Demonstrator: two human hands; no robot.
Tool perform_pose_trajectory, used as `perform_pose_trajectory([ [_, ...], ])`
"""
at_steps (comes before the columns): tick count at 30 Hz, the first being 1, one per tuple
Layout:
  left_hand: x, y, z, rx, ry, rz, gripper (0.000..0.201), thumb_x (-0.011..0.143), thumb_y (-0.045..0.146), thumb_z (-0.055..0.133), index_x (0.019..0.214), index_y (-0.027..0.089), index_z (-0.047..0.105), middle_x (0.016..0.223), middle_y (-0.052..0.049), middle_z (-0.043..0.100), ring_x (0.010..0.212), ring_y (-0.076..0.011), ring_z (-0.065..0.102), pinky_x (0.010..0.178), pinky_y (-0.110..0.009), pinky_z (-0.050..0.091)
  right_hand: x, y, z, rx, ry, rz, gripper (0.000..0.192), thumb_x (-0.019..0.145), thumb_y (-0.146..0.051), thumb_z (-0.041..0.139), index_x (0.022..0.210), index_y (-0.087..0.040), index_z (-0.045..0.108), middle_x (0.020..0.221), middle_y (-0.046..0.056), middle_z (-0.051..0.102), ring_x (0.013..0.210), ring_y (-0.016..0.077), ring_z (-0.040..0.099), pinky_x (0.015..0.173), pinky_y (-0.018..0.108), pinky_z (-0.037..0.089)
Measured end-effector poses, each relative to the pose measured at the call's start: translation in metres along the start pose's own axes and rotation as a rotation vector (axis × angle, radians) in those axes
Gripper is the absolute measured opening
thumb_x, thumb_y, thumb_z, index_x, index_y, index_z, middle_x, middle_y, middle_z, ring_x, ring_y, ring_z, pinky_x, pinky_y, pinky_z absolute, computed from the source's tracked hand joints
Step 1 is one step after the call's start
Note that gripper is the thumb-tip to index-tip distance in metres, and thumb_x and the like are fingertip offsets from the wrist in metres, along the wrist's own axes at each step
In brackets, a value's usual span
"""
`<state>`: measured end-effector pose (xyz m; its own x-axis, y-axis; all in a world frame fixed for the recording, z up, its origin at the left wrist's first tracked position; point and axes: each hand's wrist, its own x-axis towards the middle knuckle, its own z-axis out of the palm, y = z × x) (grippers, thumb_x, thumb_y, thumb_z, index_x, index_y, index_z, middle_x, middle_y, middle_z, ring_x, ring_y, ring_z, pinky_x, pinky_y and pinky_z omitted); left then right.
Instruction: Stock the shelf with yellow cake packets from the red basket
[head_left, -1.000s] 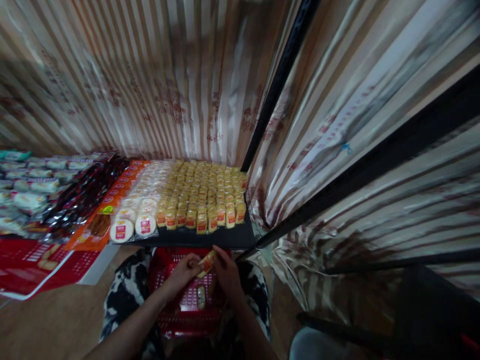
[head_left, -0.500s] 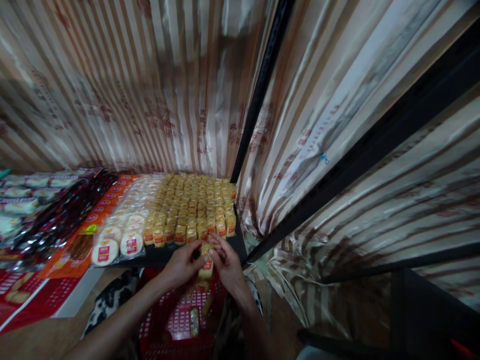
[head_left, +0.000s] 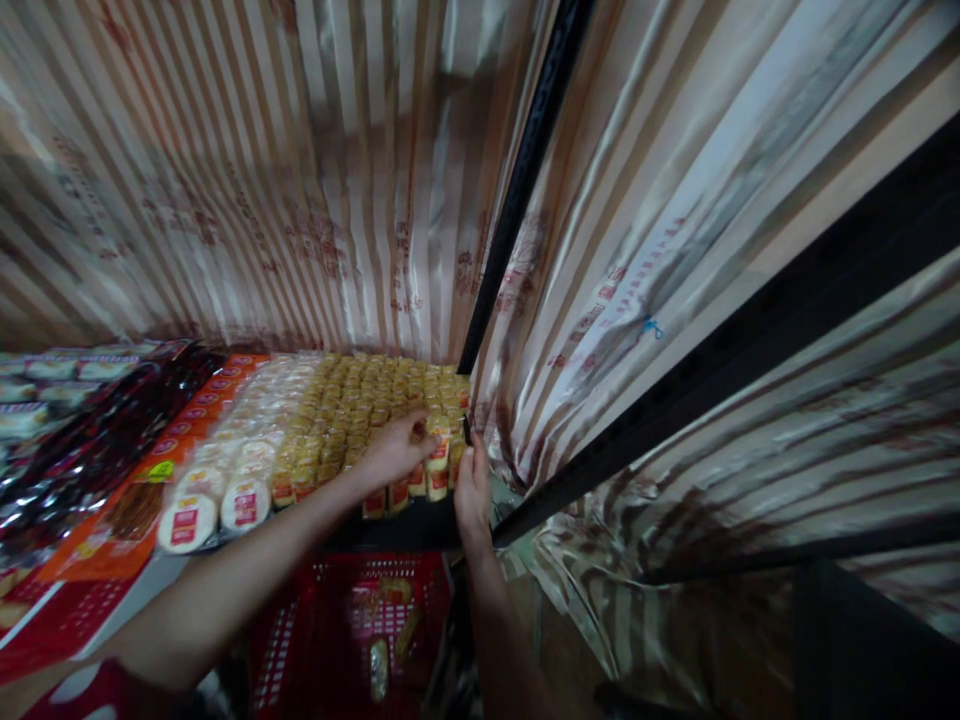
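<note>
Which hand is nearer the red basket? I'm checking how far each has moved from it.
Right. The right hand is just above the red basket rim; the left hand is farther up over the yellow packets.
</note>
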<state>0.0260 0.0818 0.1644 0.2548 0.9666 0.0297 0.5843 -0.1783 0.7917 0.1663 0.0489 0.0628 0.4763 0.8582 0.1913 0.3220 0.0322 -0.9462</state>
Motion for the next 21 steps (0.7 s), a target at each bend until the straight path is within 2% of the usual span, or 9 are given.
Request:
perform_pose_trajectory([
  [5, 0.047, 0.012, 0.014, -0.028, 0.033, 0.0, 0.037, 0.077, 0.029, 0.057, 0.113, 0.018, 0.057, 0.095, -0.005, 0.066, 0.08, -0.0158, 0.06, 0.073, -0.025, 0.044, 0.02, 0.012, 0.012, -0.015, -0.049, 0.074, 0.065, 0.088, -0.052, 0.024, 0.138, -0.013, 0.036, 0.145, 0.011, 0.035, 0.136, 0.0192, 0.028, 0.113, 0.037, 0.017],
  [8, 0.073, 0.017, 0.027, -0.087, 0.04, 0.037, 0.033, 0.079, 0.024, 0.055, 0.112, 0.018, 0.057, 0.096, -0.004, 0.066, 0.078, -0.0139, 0.06, 0.071, -0.023, 0.045, 0.02, 0.014, 0.02, -0.007, -0.067, 0.093, 0.066, 0.087, -0.053, 0.024, 0.138, -0.012, 0.037, 0.144, 0.012, 0.037, 0.135, 0.0207, 0.03, 0.112, 0.038, 0.02],
  [12, 0.101, 0.018, 0.048, 0.0, 0.062, 0.089, 0.029, 0.078, 0.024, 0.057, 0.107, 0.02, 0.059, 0.093, -0.004, 0.066, 0.084, -0.0166, 0.061, 0.077, -0.026, 0.044, 0.017, 0.017, 0.025, -0.011, -0.053, 0.073, 0.066, 0.086, -0.051, 0.023, 0.136, -0.01, 0.038, 0.142, 0.013, 0.039, 0.133, 0.0217, 0.032, 0.11, 0.039, 0.022],
  [16, 0.118, 0.013, 0.068, 0.033, 0.098, 0.105, 0.027, 0.075, 0.028, 0.063, 0.101, 0.022, 0.062, 0.091, -0.004, 0.066, 0.088, -0.0197, 0.059, 0.084, -0.029, 0.043, 0.017, 0.018, 0.026, -0.027, -0.065, 0.076, 0.067, 0.086, -0.05, 0.021, 0.137, -0.008, 0.035, 0.142, 0.014, 0.038, 0.134, 0.022, 0.031, 0.111, 0.039, 0.02],
  [21, 0.128, 0.005, 0.08, 0.036, 0.104, 0.136, 0.021, 0.069, 0.019, 0.065, 0.091, 0.018, 0.063, 0.094, -0.008, 0.065, 0.1, -0.022, 0.055, 0.092, -0.03, 0.04, 0.017, 0.018, 0.024, -0.041, -0.062, 0.078, 0.064, 0.087, -0.05, 0.021, 0.135, -0.012, 0.039, 0.14, 0.014, 0.04, 0.133, 0.0216, 0.03, 0.111, 0.039, 0.021],
])
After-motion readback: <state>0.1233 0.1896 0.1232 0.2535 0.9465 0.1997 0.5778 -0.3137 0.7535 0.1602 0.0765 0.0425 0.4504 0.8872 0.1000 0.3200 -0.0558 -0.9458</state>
